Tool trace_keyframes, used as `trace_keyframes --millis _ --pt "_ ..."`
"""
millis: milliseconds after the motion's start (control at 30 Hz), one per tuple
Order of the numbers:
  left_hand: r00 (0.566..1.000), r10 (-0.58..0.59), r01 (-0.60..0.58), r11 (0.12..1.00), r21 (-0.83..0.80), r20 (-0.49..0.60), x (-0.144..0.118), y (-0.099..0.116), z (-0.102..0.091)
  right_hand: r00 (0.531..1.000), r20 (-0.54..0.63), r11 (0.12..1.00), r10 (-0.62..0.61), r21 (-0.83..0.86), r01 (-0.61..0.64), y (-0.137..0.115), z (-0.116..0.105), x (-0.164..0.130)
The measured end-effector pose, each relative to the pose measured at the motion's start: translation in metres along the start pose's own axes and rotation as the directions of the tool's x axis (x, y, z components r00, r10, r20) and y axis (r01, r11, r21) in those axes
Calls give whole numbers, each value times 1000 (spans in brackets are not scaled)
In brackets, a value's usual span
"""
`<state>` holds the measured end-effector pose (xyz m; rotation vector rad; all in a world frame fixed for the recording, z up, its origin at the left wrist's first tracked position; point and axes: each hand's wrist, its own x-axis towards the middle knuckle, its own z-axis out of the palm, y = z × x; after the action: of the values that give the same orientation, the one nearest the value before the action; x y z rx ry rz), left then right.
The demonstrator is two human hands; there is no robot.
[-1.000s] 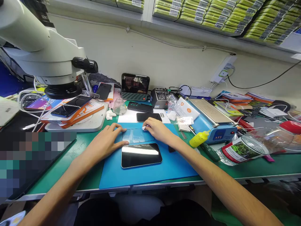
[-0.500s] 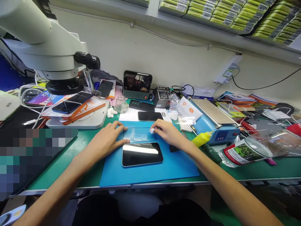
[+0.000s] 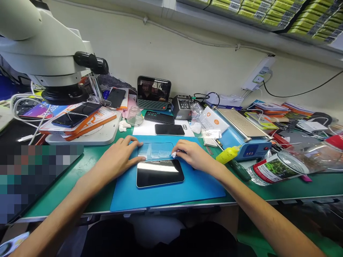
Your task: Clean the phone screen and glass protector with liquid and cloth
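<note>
A clear glass panel [image 3: 158, 151], streaked with whitish marks, lies on the blue mat [image 3: 163, 200]. My left hand [image 3: 125, 151] grips its left end, thumb at the lower corner and fingers at the upper one. In my right hand [image 3: 190, 153], the fingertips pinch a small white wad of tissue [image 3: 174, 155] at the panel's right edge. Just below the panel, a phone [image 3: 160, 174] rests with its dark, shiny screen up, reflecting a bright strip. The far side of the tissue is hidden by my right fingers.
A microscope [image 3: 61, 64] overhangs the left side, above stacked phones and boxes. Behind the mat stand a propped screen [image 3: 153, 91] and a glass jar [image 3: 135, 116]. To the right are a yellow bottle [image 3: 227, 155], a blue heating plate machine [image 3: 252, 148] and a large plastic bottle [image 3: 278, 169].
My right hand has slid the tissue down along the panel's right edge, towards the lower corner. My left hand keeps its place on the panel. The whole view has shifted slightly.
</note>
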<state>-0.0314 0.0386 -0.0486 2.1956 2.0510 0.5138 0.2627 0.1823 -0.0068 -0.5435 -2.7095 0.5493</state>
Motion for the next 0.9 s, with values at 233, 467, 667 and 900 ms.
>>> trace_keyframes --millis 233,467,667,900 --pt "1000 5 -5 1000 25 2 0 3 -2 997 -73 1000 29 2 -29 0 16 33" --pt "1000 -2 2 1000 -5 -9 0 -1 1 998 66 1000 -21 25 20 -1 4 1" --pt "1000 3 -4 1000 -5 -26 0 3 -1 1000 -20 1000 8 5 -8 0 9 32" --pt "1000 -1 1 1000 2 -17 0 4 -2 996 83 999 -41 28 39 -6 14 19"
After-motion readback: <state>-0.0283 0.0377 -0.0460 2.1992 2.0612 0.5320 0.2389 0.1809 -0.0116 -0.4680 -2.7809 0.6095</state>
